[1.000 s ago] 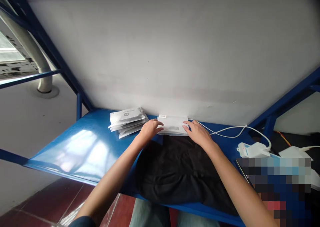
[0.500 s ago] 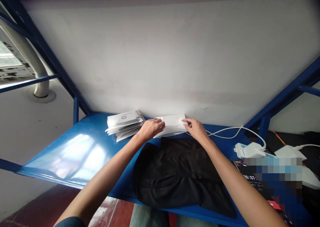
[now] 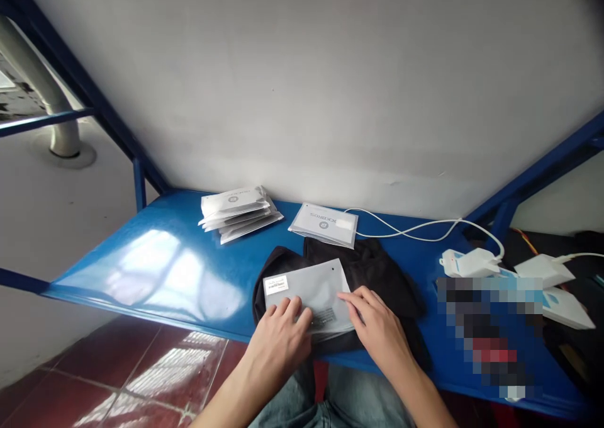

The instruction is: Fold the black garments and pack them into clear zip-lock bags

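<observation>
Frosted pouch (image 3: 309, 292) on black cloth (image 3: 377, 270), near table edge, pinned by both flat hands (image 3: 278, 340).

The pouch (image 3: 306, 292) under both hands is frosted pale grey, with 1 white label at its 10 o'clock corner and a patch of dark printed lines near its lower edge. It lies on a plain black garment (image 3: 372, 270). At 12 o'clock from it, a second grey pouch (image 3: 323, 224) carries dark lettering, a round dark logo and a white label. At 10 o'clock, the stack of pouches (image 3: 238, 213) is white-grey with 1 round dark logo on top. The table (image 3: 155, 270) is glossy bright blue with white glare patches. At 2 o'clock, the cable (image 3: 415, 228) is white. The floor tiles (image 3: 94, 390) are dark red. The wall (image 3: 302, 88) is plain off-white.
</observation>
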`<action>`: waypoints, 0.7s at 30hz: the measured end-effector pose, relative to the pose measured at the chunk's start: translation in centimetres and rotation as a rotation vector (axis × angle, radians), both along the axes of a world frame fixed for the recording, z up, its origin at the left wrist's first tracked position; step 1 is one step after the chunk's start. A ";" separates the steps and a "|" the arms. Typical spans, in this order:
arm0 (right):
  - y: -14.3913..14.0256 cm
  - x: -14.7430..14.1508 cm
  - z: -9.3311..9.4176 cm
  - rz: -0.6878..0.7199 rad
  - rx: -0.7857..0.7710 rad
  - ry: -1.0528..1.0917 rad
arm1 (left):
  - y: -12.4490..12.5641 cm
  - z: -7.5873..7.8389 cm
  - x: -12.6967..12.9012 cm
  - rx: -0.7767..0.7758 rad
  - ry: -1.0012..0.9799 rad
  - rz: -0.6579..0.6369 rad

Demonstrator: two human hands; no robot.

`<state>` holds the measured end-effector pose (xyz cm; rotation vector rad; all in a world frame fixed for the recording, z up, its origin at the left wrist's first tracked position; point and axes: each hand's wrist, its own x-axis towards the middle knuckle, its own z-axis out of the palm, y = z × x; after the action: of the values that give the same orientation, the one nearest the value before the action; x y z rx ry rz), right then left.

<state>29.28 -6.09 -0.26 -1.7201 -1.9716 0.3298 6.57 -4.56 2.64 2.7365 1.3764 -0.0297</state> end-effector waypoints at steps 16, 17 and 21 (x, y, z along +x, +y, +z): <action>9.4 11.0 5.6 0.139 -0.410 -0.431 | 3.4 -0.2 3.7 -0.058 -0.112 0.221; 9.6 10.7 5.5 0.134 -0.421 -0.447 | 3.4 -1.0 3.9 -0.050 -0.147 0.233; 9.6 10.8 5.4 0.130 -0.376 -0.432 | 3.2 -2.9 4.1 -0.014 -0.310 0.276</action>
<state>40.10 3.50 5.17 -2.0325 -2.4635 0.4236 10.68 -1.37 -0.21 2.3836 1.6279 0.3817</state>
